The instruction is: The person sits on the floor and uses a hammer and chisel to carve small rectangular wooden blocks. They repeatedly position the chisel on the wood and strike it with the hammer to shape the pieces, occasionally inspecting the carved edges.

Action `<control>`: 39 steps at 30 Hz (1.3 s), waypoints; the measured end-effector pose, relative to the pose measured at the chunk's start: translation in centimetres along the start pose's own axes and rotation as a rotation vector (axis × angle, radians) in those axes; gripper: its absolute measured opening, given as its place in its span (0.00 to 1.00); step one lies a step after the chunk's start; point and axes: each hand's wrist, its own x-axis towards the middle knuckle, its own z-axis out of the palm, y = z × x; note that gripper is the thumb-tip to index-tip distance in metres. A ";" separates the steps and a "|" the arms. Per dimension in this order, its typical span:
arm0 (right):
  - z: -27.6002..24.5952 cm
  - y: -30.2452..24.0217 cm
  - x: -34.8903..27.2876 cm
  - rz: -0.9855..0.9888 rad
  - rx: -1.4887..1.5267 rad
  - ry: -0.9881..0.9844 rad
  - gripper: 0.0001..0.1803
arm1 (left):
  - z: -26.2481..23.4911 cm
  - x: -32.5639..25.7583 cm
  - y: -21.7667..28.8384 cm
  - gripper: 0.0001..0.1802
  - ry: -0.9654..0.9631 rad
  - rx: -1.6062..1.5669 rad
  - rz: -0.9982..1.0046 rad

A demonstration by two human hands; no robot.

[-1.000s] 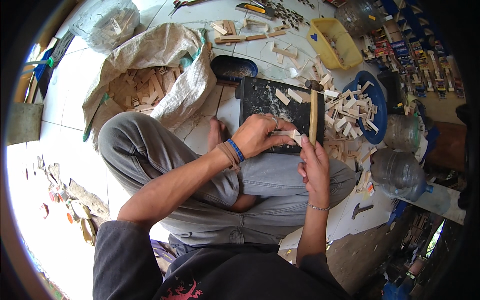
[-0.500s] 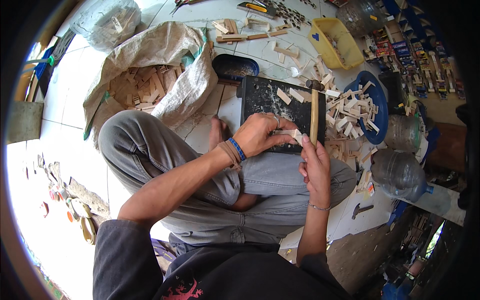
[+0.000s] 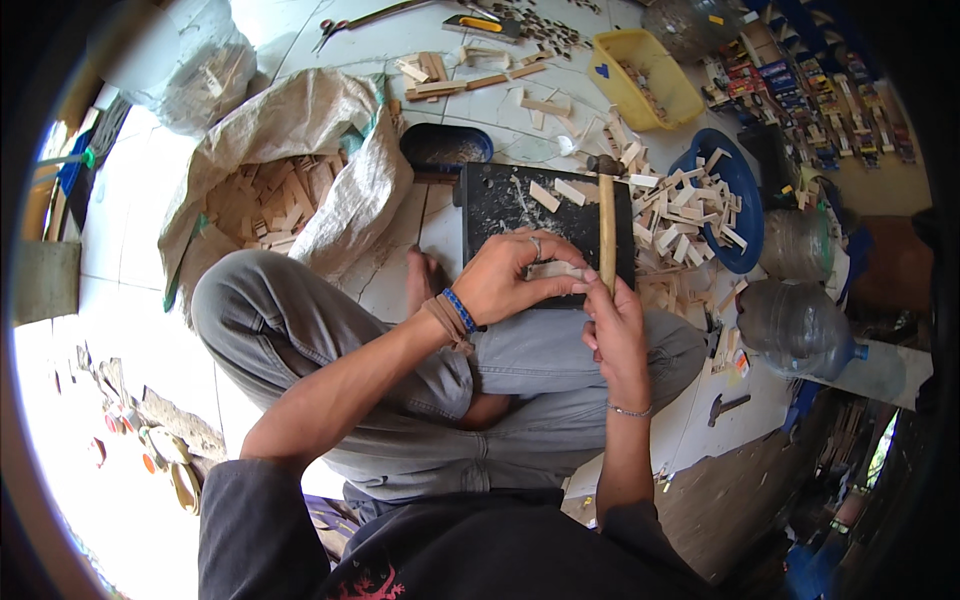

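A small wooden piece (image 3: 555,270) is held between the two hands, over the near part of the black surface (image 3: 487,212). Its left stretch is enclosed by the left hand (image 3: 508,282), whose thumb is set along the near side and whose fingers are curled around the far side, leaving only a narrow gap filled by the wood. Its right end is pinched by the thumb and fingertips of the right hand (image 3: 617,322), the remaining fingers being folded toward the palm. Part of the piece is hidden by the fingers.

Just beside the right fingertips, the handle of a hammer (image 3: 607,225) is seen lying along the right side of the surface, its head pointed away from the body; whether the handle is touched cannot be told. Beyond the left hand, two loose wooden strips (image 3: 544,197) are laid on the surface, apart from both hands. To the right, a pile of cut wooden pieces (image 3: 685,222) is heaped against and partly inside a blue basin (image 3: 752,240).
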 end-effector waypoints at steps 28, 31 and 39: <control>-1.8 0.4 -2.7 -0.660 -0.295 0.247 0.15 | 1.1 -2.0 -1.1 0.05 0.110 -0.380 -0.456; -3.7 0.6 -4.9 -0.710 -0.305 0.199 0.16 | 1.1 -2.0 -1.3 0.04 0.124 -0.382 -0.433; -6.6 2.2 -9.7 -0.595 -0.466 0.059 0.29 | 2.0 -2.3 -0.8 0.04 0.131 -0.276 -0.366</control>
